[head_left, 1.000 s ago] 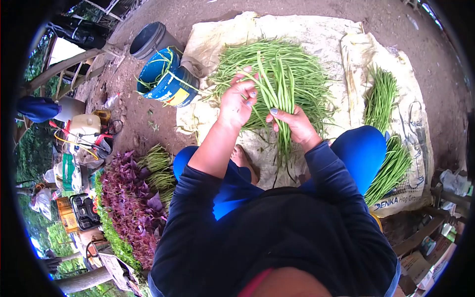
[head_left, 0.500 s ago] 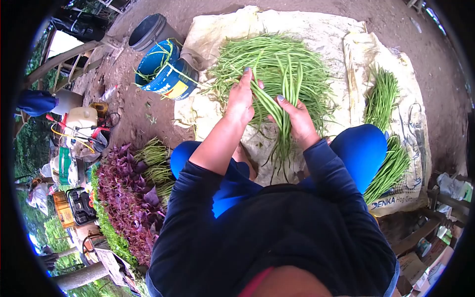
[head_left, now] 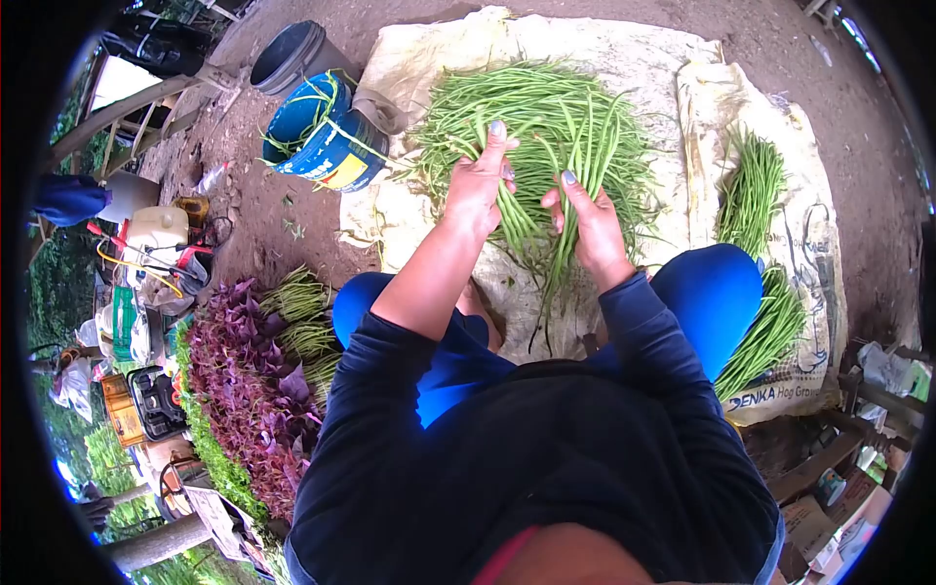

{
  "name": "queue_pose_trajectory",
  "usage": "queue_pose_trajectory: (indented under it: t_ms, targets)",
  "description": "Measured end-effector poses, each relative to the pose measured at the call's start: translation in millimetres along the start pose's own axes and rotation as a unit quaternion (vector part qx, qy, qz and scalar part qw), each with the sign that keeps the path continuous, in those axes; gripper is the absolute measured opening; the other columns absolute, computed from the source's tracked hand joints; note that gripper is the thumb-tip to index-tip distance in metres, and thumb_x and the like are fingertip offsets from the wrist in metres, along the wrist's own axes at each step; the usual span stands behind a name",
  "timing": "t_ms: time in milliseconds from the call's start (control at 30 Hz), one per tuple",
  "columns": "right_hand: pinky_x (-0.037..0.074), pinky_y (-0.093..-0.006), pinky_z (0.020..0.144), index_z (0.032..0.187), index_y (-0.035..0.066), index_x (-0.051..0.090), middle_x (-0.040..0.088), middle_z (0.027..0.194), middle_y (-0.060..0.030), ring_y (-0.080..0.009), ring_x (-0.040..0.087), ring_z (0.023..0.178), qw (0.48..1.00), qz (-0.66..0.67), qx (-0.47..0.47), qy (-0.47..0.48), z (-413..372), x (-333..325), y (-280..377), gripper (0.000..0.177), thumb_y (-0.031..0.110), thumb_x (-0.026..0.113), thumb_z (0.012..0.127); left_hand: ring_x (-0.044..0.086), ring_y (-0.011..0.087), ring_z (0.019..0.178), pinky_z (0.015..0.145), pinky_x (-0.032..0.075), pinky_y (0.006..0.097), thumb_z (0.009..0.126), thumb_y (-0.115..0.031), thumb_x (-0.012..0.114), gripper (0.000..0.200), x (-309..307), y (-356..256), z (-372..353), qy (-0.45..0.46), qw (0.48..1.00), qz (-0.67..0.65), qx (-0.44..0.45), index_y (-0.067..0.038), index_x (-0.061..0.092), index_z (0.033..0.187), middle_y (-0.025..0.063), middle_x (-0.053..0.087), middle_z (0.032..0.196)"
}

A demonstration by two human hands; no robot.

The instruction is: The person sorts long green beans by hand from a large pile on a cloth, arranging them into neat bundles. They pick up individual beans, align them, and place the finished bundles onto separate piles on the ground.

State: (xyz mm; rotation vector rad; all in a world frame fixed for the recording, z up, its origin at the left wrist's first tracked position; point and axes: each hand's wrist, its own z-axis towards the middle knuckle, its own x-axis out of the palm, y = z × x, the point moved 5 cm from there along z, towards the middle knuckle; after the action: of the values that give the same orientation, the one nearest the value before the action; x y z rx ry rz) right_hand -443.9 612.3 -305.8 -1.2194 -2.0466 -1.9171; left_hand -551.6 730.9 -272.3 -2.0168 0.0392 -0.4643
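Note:
A big loose pile of long green string beans [head_left: 556, 102] lies on a pale woven sack sheet [head_left: 624, 49] in front of me. My left hand [head_left: 478, 185] is closed around several string beans, thumb on top, at the pile's near left side. A second bunch of string beans [head_left: 577, 146] is gripped in my right hand [head_left: 593, 224], its long ends hanging down toward my lap. The two hands are a little apart. Some of the fingers are hidden behind the beans and palms.
Sorted bean bundles [head_left: 753, 195] lie on the sheet at the right. A blue bucket [head_left: 331, 156] with bean strands stands at the upper left, beside a dark bucket [head_left: 297, 58]. Purple leafy bunches [head_left: 244, 370] and more bean bundles [head_left: 297, 302] are at my left.
My hands have moved apart, opening a gap between them. The beans that crossed from one hand to the other are now split into two bunches, one in each hand.

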Motion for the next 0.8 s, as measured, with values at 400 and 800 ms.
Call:
queue_pose_trajectory:
  t_ms: [400,800]
  targets:
    - [0.048,-0.0245,0.055,0.102,0.006,0.06,0.065,0.082,-0.0057,-0.013,0.061,0.065,0.998,0.027,-0.035,0.036,-1,-1,9,0.019,0.013,0.067,0.087,0.052,0.0112,0.057,0.045,0.039,0.025,0.083,-0.024,0.073,0.023,27,7,-22,0.148,0.982,0.049,-0.104,-0.003,0.065,0.089,0.0021,0.058,0.069]
    - [0.053,-0.0262,0.064,0.105,0.003,0.062,0.067,0.088,-0.0073,-0.0147,0.065,0.071,0.999,0.022,-0.026,-0.019,-2,-4,5,0.019,0.015,0.06,0.092,0.052,0.0087,0.061,0.051,0.037,0.023,0.086,-0.032,0.068,0.028,26,14,-24,0.14,0.979,0.133,-0.066,-0.004,0.067,0.088,0.0007,0.061,0.074]
